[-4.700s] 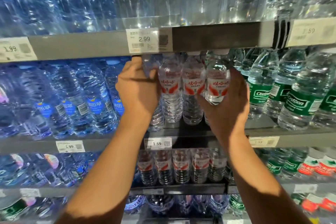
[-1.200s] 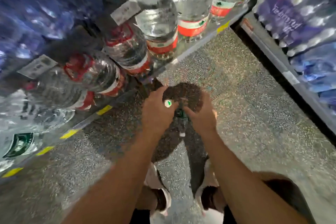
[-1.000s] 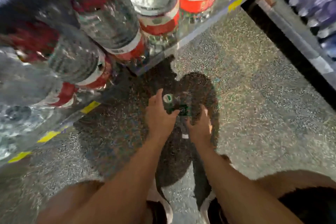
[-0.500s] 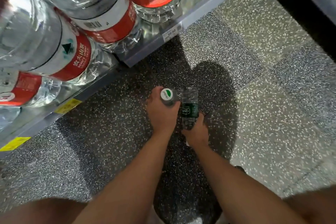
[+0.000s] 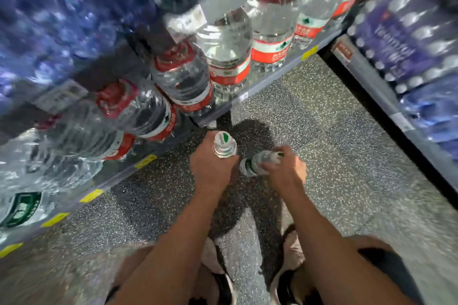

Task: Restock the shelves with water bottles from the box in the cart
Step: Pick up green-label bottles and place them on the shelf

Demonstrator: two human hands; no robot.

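Currently the person is standing in the aisle, looking down, with both hands low over the speckled floor (image 5: 347, 181). Left hand (image 5: 210, 168) is closing around the body of a small green-capped bottle (image 5: 224, 145), held upright, cap pointing toward the camera. Right hand (image 5: 285, 171) is wrapping a second small bottle (image 5: 257, 162), which is lying roughly level with its long axis running left to right; its left end is nearly meeting the left hand, though blur is hiding which end carries the cap. Both hands are fully occupied, no free fingers showing. The low shelf (image 5: 260, 86) is sitting to the far left of the hands, carrying large red-labelled jugs (image 5: 228, 57); a second rack of wrapped bottle packs (image 5: 409, 32) is running along the right. Neither cart nor box is appearing in view. Judgement: the left hand is nearer the shelving, and its bottle is already standing as it would on a shelf; the right-hand bottle is needing a turn to upright before placing. Matching small green-label stock is not clearly visible here.
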